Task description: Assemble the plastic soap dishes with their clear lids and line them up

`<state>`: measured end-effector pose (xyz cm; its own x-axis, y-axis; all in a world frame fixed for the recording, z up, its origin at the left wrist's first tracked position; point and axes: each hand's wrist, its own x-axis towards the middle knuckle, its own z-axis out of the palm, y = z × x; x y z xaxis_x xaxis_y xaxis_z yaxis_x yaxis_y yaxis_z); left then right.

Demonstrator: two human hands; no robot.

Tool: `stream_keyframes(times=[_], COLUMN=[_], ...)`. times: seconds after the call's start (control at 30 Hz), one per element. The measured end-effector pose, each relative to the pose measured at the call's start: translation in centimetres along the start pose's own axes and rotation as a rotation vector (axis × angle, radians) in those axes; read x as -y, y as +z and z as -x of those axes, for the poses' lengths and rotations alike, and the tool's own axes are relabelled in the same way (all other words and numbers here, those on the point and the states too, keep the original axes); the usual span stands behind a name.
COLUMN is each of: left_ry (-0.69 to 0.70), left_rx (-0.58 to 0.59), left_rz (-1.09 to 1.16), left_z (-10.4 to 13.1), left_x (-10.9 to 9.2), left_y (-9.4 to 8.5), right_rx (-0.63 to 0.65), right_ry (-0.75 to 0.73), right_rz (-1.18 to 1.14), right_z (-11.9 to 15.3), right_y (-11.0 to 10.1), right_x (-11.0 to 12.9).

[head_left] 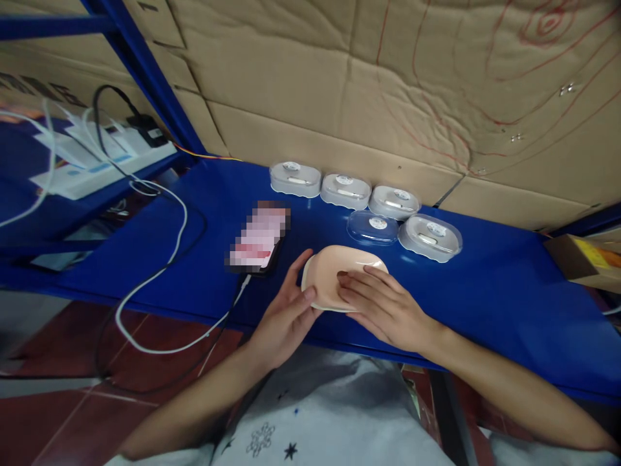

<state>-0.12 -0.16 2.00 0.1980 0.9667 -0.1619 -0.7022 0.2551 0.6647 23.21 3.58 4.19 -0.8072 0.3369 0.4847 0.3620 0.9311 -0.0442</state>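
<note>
A peach-coloured, rounded plastic case (324, 268) with a pale rim is held above the front of the blue tabletop. My left hand (292, 310) grips its left edge, thumb on the upper face and fingers around the side. My right hand (385, 299) lies over the right part, fingers bent together with their tips at a small dark brown spot on the surface. Whether that spot is a hole or a mark, I cannot tell. The case's underside and right edge are mostly hidden. Just beyond it rests a clear oval plastic lid (366, 229) with a round white label.
Several clear-lidded white oval containers (295, 180) stand along the back by the cardboard wall (310, 97). Left of my hands lies a phone (259, 239) on a white cable (179, 226). A power strip (97, 171) is far left, a cardboard box (577, 262) right.
</note>
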Motion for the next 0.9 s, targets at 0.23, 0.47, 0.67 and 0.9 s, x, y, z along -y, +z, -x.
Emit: stream_keyframes(times=[0.23,0.47,0.67,0.9], left_ry=[-0.114,-0.137,-0.182,-0.095], left_rx=[-0.002,-0.161,-0.094,-0.017], left_rz=[0.054,0.047,0.092,0.093], left_z=[-0.2,-1.3,-1.5,-1.0], left_x=[-0.5,-0.6,-0.8,-0.4], left_y=[0.5,0.7,0.7,0.9], right_rx=[0.04,-0.024,0.11,0.078], right_ry=[-0.013,0.419,0.26,0.137], right_rz=[-0.123,-0.205,-0.229,0.017], right_z=[0.2,0.4,-0.4,-1.1], right_y=[-0.1,0.2,0.1,-0.6], right_x=[-1.9,-6.7,-4.2,-1.1])
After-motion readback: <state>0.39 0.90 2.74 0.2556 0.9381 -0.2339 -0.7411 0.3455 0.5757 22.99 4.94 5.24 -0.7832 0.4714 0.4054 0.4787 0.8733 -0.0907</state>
